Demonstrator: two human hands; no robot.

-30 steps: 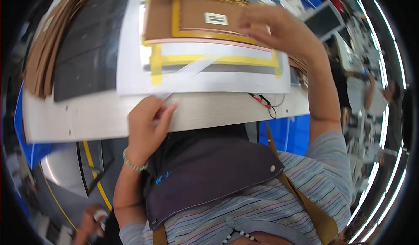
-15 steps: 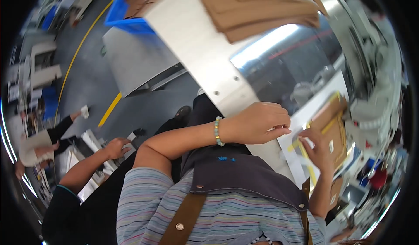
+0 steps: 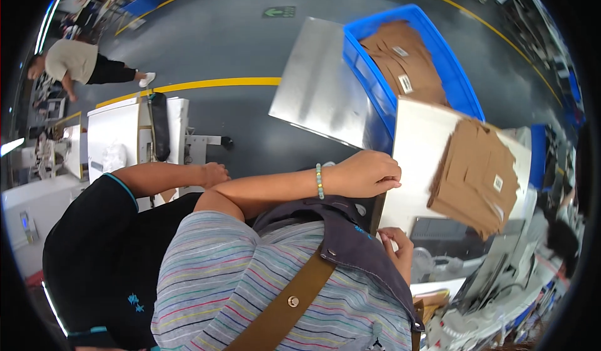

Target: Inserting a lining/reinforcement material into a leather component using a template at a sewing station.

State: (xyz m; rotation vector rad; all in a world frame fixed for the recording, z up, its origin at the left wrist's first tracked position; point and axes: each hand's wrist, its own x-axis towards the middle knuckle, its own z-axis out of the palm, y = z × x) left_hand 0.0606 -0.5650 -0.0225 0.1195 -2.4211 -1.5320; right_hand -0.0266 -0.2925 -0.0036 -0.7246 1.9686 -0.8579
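Observation:
My left hand (image 3: 369, 172), with a beaded bracelet (image 3: 320, 181) on its wrist, hangs in the air beside the white table (image 3: 410, 141). Its fingers are loosely curled in and nothing shows in them. Lower down, my right hand (image 3: 399, 248) hovers near the table's front part, half curled with the thumb apart and no item visible. A stack of brown fabric pieces (image 3: 476, 176) with white labels lies on the table, apart from both hands. Next to it is a dark glossy plate (image 3: 438, 228) set in the table.
A blue crate (image 3: 432, 32) of brown fabric (image 3: 400, 57) stands beyond the table, by a metal sheet surface (image 3: 319, 76). Close on my left is a co-worker in a black shirt (image 3: 94, 244). Another person (image 3: 72, 60) stands farther off. A white machine table (image 3: 116, 135) is at left.
My view has swung round, bringing the blue crate and fabric stack to the right. My right hand is now closer to my body, and the yellow-edged brown piece beside it is largely out of sight.

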